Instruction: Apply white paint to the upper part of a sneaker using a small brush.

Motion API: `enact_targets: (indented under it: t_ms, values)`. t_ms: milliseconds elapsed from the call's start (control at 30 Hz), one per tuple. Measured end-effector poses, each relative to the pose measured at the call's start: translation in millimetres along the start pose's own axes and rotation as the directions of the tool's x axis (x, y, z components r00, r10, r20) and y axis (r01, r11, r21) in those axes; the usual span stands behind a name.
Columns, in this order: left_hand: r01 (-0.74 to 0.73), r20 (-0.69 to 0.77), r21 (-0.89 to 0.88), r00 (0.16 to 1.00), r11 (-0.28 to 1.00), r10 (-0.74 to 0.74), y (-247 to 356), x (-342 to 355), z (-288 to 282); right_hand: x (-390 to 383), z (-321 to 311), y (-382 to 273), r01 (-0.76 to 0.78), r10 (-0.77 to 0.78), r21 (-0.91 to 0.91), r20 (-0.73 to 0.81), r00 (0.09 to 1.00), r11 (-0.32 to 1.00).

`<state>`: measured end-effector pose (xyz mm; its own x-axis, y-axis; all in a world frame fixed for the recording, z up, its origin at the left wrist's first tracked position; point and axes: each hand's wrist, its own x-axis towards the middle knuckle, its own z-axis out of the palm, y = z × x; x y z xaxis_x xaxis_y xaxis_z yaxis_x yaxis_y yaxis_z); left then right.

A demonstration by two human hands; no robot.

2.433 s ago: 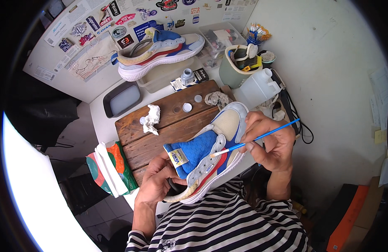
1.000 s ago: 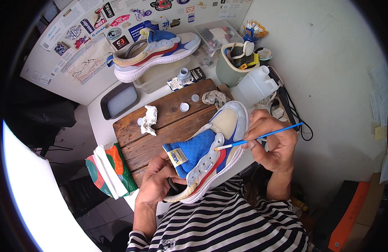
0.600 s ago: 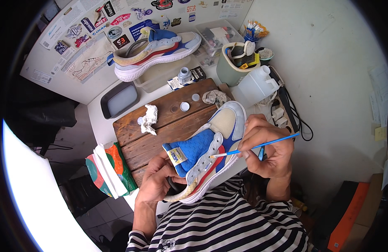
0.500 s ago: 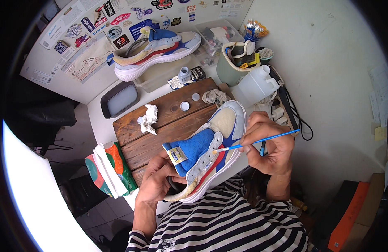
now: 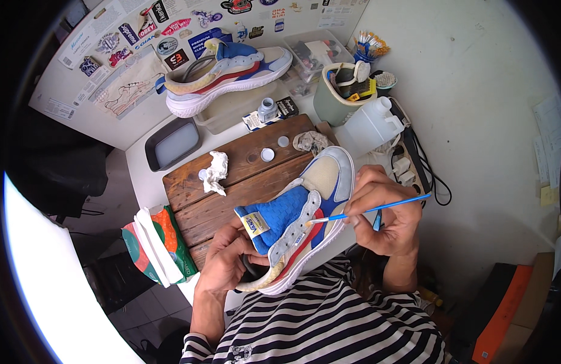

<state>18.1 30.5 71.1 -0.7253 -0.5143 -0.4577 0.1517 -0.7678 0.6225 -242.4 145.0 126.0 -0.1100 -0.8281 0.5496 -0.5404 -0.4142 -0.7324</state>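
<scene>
A blue, cream and red sneaker (image 5: 286, 242) with a white sole is tilted over the near edge of the board, toe pointing away to the right. My left hand (image 5: 227, 255) grips it at the heel opening, thumb on the collar and the other fingers partly hidden. Between the fingertips of my right hand (image 5: 386, 212) is a thin blue paintbrush (image 5: 383, 207). Its bristles touch the pale grey eyelet strip (image 5: 301, 227) beside the blue tongue. A second blue handle (image 5: 377, 219) shows below that hand; I cannot tell whether it is held.
A matching sneaker (image 5: 226, 76) rests on a clear box at the back. On the wooden board (image 5: 195, 209) lie crumpled tissue (image 5: 216, 173) and a white cap (image 5: 267, 155). Behind stand an opened paint bottle (image 5: 267, 110), a dark tray (image 5: 173, 144) and a white jug (image 5: 370, 126). A tissue pack (image 5: 160, 246) sits left.
The brush tip has shifted slightly down and left along the eyelet strip, and my right hand has moved a little with it. My left hand and the sneaker stay nearly still.
</scene>
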Motion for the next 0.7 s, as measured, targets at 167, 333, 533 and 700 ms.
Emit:
enact_targets:
  t_ms: [167, 333, 533, 700]
  values:
    - [-0.006, -0.033, 0.015, 0.999, 1.0, 0.007, -1, -1, 0, -2, 3, -2, 0.0, 0.0, 0.018, -0.007, 1.0, 1.0]
    - [-0.015, -0.051, 0.017, 0.999, 1.0, 0.016, 0, -2, 2, -4, -3, 1, -0.014, 0.013, -0.018, -0.049, 0.999, 1.0]
    - [-0.005, -0.019, 0.018, 1.0, 1.0, 0.005, -1, -4, -8, 2, -1, 5, 0.013, -0.012, 0.015, -0.039, 0.999, 1.0]
    - [0.044, -0.007, 0.033, 0.999, 0.998, -0.044, 1, -5, -23, 19, -2, 36, -0.094, 0.116, 0.145, -0.15, 0.982, 0.985]
